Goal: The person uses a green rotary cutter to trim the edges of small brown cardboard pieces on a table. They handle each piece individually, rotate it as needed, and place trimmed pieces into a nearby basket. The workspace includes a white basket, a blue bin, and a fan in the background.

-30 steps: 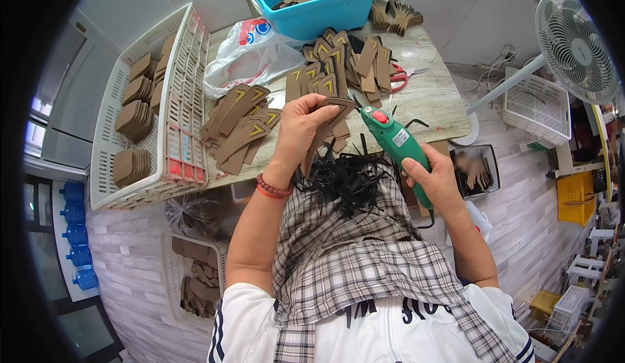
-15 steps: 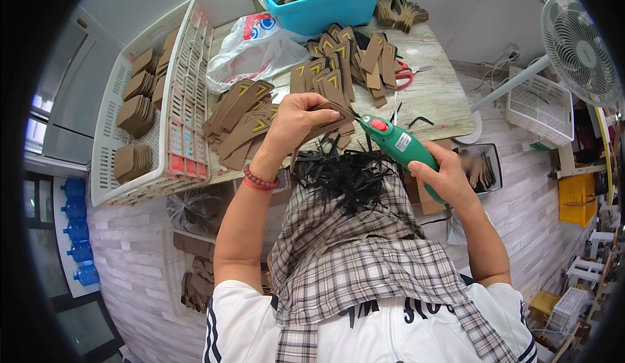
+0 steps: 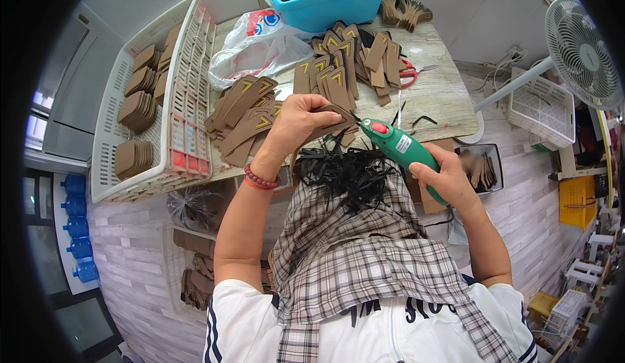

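Observation:
My left hand [image 3: 301, 125] pinches a brown flat strip with a rounded end [image 3: 337, 117], held above my lap. In my right hand [image 3: 443, 171] is a green handheld electric cutter with a red button [image 3: 397, 140], its dark tip at the right end of the strip. Whether the tip touches the edge I cannot tell. Black trimmed slivers [image 3: 348, 177] lie heaped on my plaid apron [image 3: 364, 272] below. Beyond my hands, brown strips with yellow chevrons [image 3: 335, 80] fan out on the table, and more of them [image 3: 244, 115] lie left of these.
A white crate [image 3: 185, 102] with stacked brown pieces stands at the left. At the back are a plastic bag [image 3: 257, 57] and a blue bin [image 3: 332, 8]. Red-handled scissors [image 3: 409, 74] lie on the wooden table [image 3: 439, 96]. A fan [image 3: 576, 57] stands at the right.
The view has shifted slightly, so the table things sit a little farther right. Both hands keep their grips, and the cutter's tip stays at the strip's right end.

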Tool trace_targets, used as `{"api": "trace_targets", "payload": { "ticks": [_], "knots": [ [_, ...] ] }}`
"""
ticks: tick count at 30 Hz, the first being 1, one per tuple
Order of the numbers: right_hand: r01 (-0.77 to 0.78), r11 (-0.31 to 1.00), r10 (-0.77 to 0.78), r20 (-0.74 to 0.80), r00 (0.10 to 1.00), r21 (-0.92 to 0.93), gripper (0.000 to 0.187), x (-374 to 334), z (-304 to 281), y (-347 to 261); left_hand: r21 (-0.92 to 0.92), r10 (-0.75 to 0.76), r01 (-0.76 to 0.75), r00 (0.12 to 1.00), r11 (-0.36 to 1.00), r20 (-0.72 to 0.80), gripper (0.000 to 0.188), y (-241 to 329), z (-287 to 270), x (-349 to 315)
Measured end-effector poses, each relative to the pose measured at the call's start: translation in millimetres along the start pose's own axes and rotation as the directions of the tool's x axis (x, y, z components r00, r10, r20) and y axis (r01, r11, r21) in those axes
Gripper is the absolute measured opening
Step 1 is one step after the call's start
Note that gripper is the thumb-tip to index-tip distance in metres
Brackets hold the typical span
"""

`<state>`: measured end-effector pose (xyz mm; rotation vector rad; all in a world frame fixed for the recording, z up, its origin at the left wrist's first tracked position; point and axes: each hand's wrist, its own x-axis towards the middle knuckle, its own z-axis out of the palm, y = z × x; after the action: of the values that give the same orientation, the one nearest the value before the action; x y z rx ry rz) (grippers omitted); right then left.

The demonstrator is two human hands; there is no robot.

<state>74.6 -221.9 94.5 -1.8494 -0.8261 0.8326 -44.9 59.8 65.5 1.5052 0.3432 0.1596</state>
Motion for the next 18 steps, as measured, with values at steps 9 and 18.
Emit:
{"api": "trace_targets", "payload": {
  "ticks": [9,18],
  "knots": [
    [-0.030,0.999,0.030,0.000,1.000,0.031,0.035,5.8,8.4,-6.2,0.010,-0.089,0.088,0.995,0.996,0.053,0.009,3.7,2.3,-4.7],
    [0.009,0.994,0.005,-0.121,0.993,0.113,0.034,22.8,26.9,0.8,0.165,-0.130,0.152,0.982,0.974,-0.139,0.011,-17.2,-52.1,-12.2]
  ]
}}
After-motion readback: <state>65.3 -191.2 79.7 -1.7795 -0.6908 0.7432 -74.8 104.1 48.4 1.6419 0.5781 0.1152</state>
